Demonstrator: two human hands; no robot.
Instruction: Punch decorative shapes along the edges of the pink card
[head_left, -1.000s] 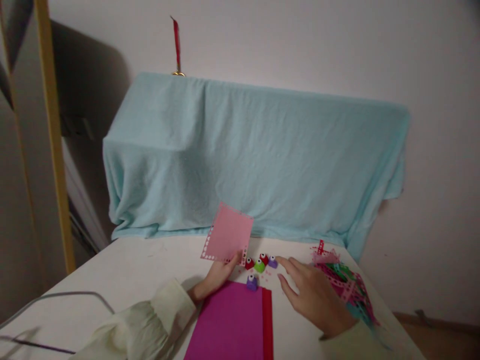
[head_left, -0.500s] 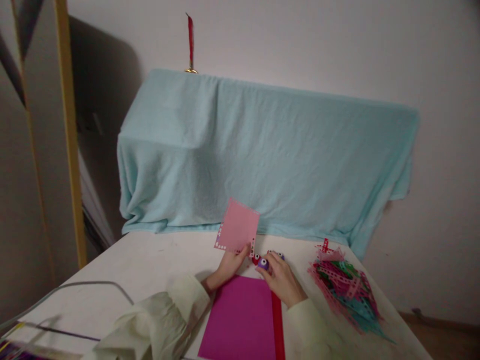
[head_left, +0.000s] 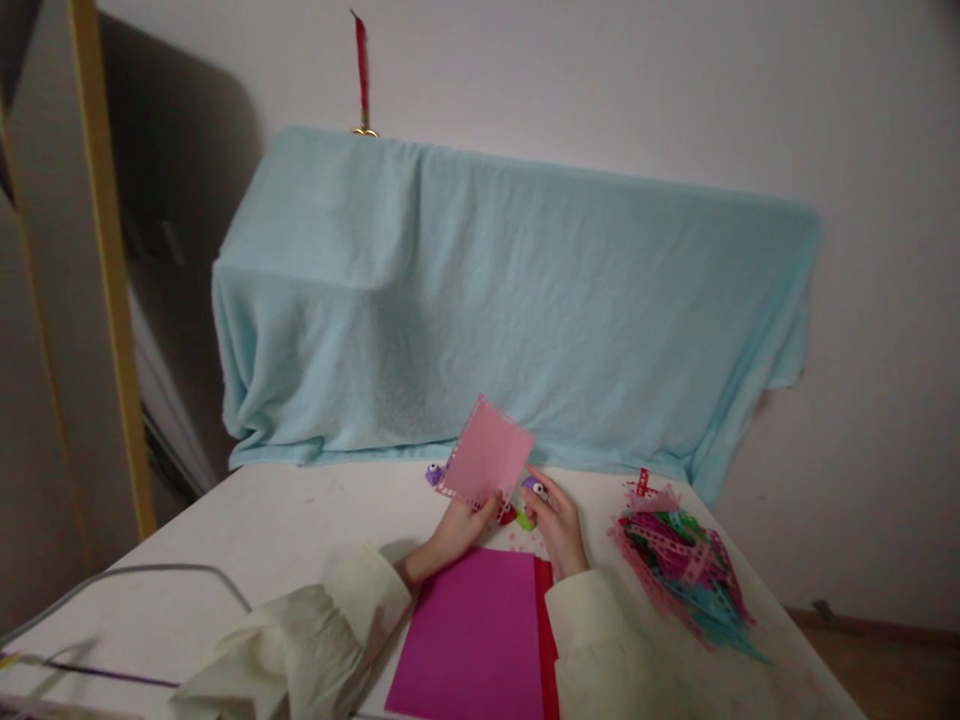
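Note:
My left hand [head_left: 463,527] pinches the lower edge of a pink paper card [head_left: 491,452], thumb on top, holding it tilted above the table. Small punched holes run along the card's edges. My right hand [head_left: 556,520] is curled around a purple craft punch [head_left: 534,487] with a round eye, between thumb and fingers, just right of the card. Beside the thumb is a green punch [head_left: 523,518], with a red punch [head_left: 507,514] partly hidden near the card's lower corner. Another purple punch [head_left: 433,474] stands left of the card.
Magenta sheets [head_left: 469,635] lie in front of me, with red paper [head_left: 547,640] under their right side. A heap of punched paper strips [head_left: 686,565] is on the right. A grey cable [head_left: 150,570] crosses the left. A light-blue cloth [head_left: 510,310] hangs behind the table.
My right hand has moved up and away from me with its fingers more extended. The card has turned a little clockwise. The green punch and the left purple punch now show. The view has shifted slightly.

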